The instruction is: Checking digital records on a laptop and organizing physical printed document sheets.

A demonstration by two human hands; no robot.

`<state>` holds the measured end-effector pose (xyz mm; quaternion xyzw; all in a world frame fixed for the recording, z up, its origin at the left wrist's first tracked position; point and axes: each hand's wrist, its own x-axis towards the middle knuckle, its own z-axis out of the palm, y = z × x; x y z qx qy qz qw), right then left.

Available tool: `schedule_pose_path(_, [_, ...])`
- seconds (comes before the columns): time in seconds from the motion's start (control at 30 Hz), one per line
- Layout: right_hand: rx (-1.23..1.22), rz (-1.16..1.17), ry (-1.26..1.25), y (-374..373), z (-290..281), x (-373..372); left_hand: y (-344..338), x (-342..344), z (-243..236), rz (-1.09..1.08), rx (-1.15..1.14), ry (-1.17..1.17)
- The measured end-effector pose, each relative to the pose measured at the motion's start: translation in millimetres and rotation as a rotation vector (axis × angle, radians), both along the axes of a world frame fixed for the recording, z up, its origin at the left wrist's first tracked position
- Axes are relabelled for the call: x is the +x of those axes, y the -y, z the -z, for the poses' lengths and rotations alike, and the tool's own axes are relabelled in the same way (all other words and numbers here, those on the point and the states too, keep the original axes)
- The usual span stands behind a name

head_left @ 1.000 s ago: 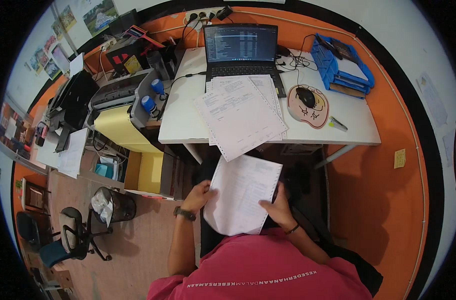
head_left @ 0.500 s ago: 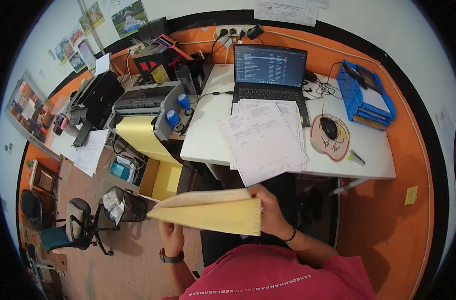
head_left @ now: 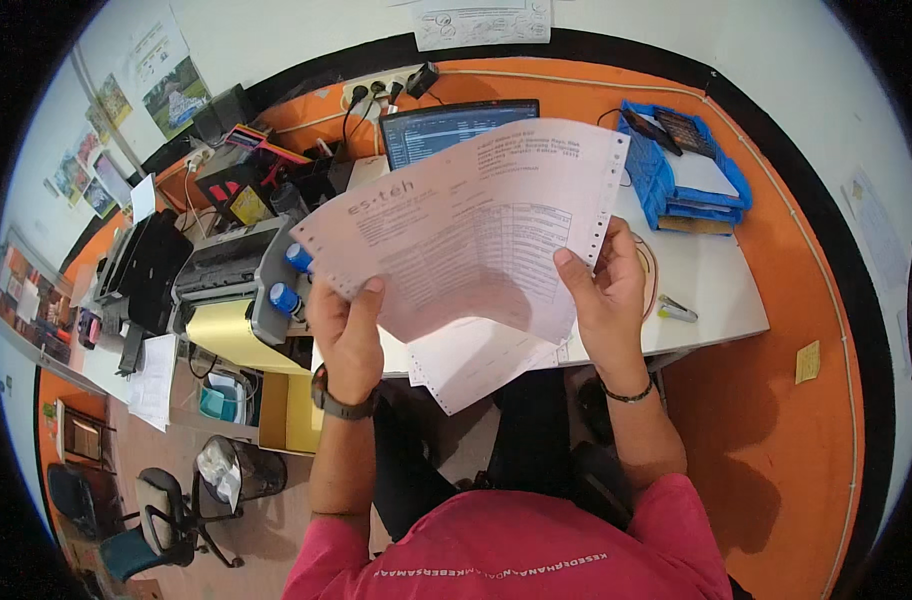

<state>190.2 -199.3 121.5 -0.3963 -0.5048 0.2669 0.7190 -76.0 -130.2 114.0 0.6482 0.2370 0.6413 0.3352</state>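
A printed form sheet (head_left: 446, 240), pale pink with perforated side strips, is held up in front of me. My left hand (head_left: 348, 335) grips its left edge, thumb on the printed side. My right hand (head_left: 611, 300) pinches the right edge near the punched strip. The form bows in the middle and hides much of the laptop (head_left: 461, 130). More perforated printed sheets (head_left: 476, 365) lie on the white desk (head_left: 721, 285) below it, overhanging the front edge.
At the left stand a grey printer (head_left: 231, 265) with yellow continuous paper (head_left: 226, 335) hanging from it, blue-topped stamps (head_left: 286, 298) and a black printer (head_left: 141, 270). Blue trays (head_left: 691, 175) stand back right. A bin (head_left: 246, 470) and office chair (head_left: 166, 515) are on the floor.
The paper in my hands has come up over the desk and turned from its yellow side to the printed pink side. My left hand has moved up to its left edge. The view has shifted.
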Motion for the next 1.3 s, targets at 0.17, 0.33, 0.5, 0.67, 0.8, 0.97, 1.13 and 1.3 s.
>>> schedule_pose_path(0.17, [-0.009, 0.186, 0.161, -18.2, 41.9, 5.4, -19.4, 28.2, 19.5, 0.063, -0.067, -0.094])
schedule_pose_path(0.33, [-0.05, 0.24, 0.062, -19.9, 60.6, 2.7, -22.1, 43.4, 26.6, -0.061, -0.098, -0.049])
schedule_pose_path(0.5, [-0.039, 0.394, 0.16, -17.5, 50.3, 3.3, -35.3, 56.8, 22.6, -0.128, -0.128, 0.026])
schedule_pose_path(0.67, [-0.088, 0.33, 0.091, -13.6, 43.6, 18.3, -34.1, 57.4, 0.8, -0.145, -0.159, -0.019])
schedule_pose_path(0.8, [-0.071, 0.3, 0.067, -7.5, 43.8, 21.4, -32.9, 56.8, -8.5, -0.146, -0.126, -0.101])
schedule_pose_path(0.97, [-0.061, 0.293, 0.047, 2.1, 39.2, 21.7, -24.4, 58.4, -17.7, -0.131, -0.107, -0.117])
schedule_pose_path(1.13, [-0.027, 0.342, 0.116, 9.5, 32.6, 22.7, -18.9, 58.2, -20.3, -0.094, -0.101, -0.091])
schedule_pose_path(1.3, [-0.039, 0.315, 0.057, 13.5, 32.8, 22.7, -14.7, 57.5, -22.3, -0.074, -0.102, -0.093])
